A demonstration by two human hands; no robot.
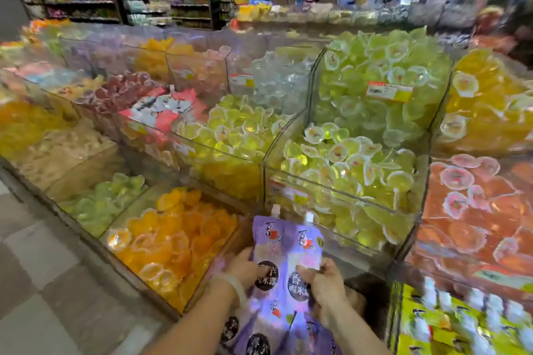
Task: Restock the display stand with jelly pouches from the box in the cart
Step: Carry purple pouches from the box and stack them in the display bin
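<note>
Holding two purple jelly pouches (284, 251) up, my left hand (243, 269) and right hand (324, 282) each grip one. They sit low in front of the display stand (340, 199). More purple pouches (259, 334) wait below, so plenty is left.

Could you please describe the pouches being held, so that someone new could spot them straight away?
Start at the tiered clear bins of jelly cups, then drop to the bottom centre, where the left hand and right hand meet. In their grip are the purple pouches: flat, white-capped spouts, dark round labels, unlike the round cups around.
</note>
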